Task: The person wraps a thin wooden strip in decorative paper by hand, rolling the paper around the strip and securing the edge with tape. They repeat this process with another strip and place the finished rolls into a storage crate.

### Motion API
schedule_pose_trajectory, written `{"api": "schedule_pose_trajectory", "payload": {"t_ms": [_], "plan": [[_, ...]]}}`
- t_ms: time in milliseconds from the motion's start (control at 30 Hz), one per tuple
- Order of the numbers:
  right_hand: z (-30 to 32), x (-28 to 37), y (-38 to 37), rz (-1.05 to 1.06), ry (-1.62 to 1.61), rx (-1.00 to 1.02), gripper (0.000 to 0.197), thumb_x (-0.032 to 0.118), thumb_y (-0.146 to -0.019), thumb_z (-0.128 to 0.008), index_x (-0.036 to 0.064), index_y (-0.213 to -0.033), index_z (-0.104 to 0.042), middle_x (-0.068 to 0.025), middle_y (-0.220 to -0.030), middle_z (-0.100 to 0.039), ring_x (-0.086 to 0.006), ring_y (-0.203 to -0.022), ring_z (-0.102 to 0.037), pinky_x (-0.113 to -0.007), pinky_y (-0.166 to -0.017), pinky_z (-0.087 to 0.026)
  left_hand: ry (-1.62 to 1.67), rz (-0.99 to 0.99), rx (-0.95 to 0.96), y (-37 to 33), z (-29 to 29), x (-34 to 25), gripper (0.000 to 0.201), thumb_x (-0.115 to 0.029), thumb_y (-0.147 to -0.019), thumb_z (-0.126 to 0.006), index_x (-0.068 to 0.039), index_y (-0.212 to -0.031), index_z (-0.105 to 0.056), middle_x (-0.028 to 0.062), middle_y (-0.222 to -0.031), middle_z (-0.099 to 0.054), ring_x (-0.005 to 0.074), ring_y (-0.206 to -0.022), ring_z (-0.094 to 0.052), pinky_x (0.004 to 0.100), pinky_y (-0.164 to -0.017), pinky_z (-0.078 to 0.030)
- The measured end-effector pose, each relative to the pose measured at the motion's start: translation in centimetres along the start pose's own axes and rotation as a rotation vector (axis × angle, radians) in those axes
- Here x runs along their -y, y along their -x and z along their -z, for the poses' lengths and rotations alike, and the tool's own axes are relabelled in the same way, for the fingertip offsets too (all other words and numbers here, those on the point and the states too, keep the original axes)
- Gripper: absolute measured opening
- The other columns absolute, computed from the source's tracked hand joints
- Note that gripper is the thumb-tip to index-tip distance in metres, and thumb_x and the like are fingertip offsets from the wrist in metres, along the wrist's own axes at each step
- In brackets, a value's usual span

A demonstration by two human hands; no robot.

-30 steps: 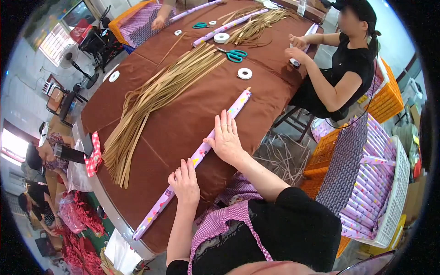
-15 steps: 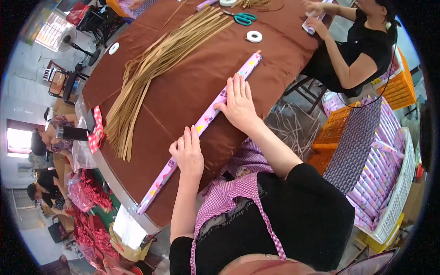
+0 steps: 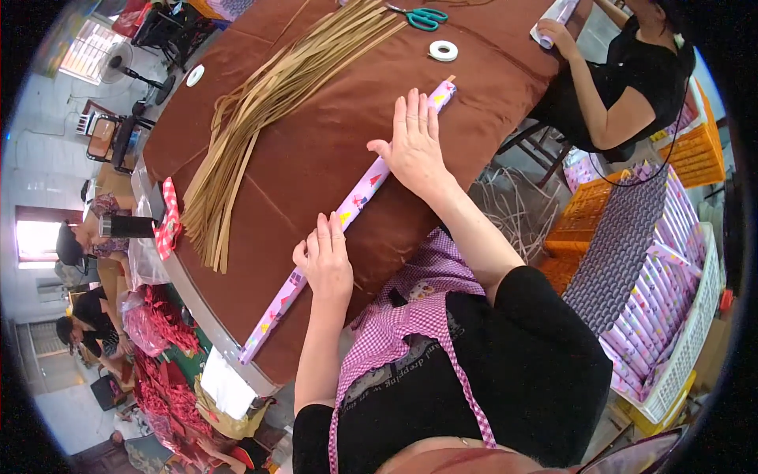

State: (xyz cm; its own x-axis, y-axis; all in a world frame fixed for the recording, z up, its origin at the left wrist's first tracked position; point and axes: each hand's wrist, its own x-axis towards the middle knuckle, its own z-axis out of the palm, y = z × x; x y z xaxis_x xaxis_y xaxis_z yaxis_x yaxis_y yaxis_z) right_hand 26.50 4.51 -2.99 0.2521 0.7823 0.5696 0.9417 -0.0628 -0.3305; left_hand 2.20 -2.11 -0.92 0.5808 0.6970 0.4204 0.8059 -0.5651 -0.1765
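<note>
Both palms down now, fingers out long, and neither fist is clenched! The left hand [image 3: 324,259] lies flat across the patterned lilac tube [image 3: 359,195], fingers together and pointing up along it, thumb tucked close. Further along, the right hand [image 3: 414,150] presses on the same tube, released and flat too, its thumb sticking out to the side. Nobody's gripping; it's all contact from above.

And the tube itself? Slanting over the brown surface [image 3: 316,170], beside the near edge, its lower end right by the near left corner, its upper end aimed at the far right, with a thin tan tip [image 3: 452,77] poking out.

Across to the left edge: a fan of tan strips [image 3: 257,110] sprawls out, a red checked cloth [image 3: 167,220] by its lower ends. Past the tube's top sits a white tape roll [image 3: 434,53], and beyond that, teal-handled scissors [image 3: 412,14]. Over at the right edge, a co-worker's hand [image 3: 557,38] is on a pale printed roll [image 3: 559,14]!
</note>
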Motion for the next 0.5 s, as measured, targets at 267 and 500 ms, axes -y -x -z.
{"api": "schedule_pose_trajectory", "payload": {"t_ms": [267,500], "plan": [[-0.5,-1.1,0.4,-0.065,0.025,0.048,0.094,0.055,-0.09,-0.062,-0.0151,-0.145,-0.032,-0.0371,-0.155,-0.024,-0.0479,-0.148,-0.02,-0.054,-0.121,-0.018,0.019,0.023,0.004,0.0,0.1,0.0,0.042,-0.013,-0.092,-0.064,-0.002,-0.132,-0.06,0.0119,-0.127,-0.065,0.0201,-0.102,-0.061,0.0396,-0.094,-0.036],[-0.6,-1.7,0.3,-0.108,0.016,0.04,0.095,0.056,-0.09,-0.061,-0.0136,-0.147,-0.03,-0.0366,-0.155,-0.023,-0.0471,-0.148,-0.02,-0.053,-0.121,-0.018,0.027,0.034,0.029,-0.2,0.0,0.0,0.043,-0.012,-0.091,-0.065,-0.003,-0.132,-0.06,0.01,-0.127,-0.065,0.0194,-0.101,-0.062,0.0392,-0.094,-0.035]]}}
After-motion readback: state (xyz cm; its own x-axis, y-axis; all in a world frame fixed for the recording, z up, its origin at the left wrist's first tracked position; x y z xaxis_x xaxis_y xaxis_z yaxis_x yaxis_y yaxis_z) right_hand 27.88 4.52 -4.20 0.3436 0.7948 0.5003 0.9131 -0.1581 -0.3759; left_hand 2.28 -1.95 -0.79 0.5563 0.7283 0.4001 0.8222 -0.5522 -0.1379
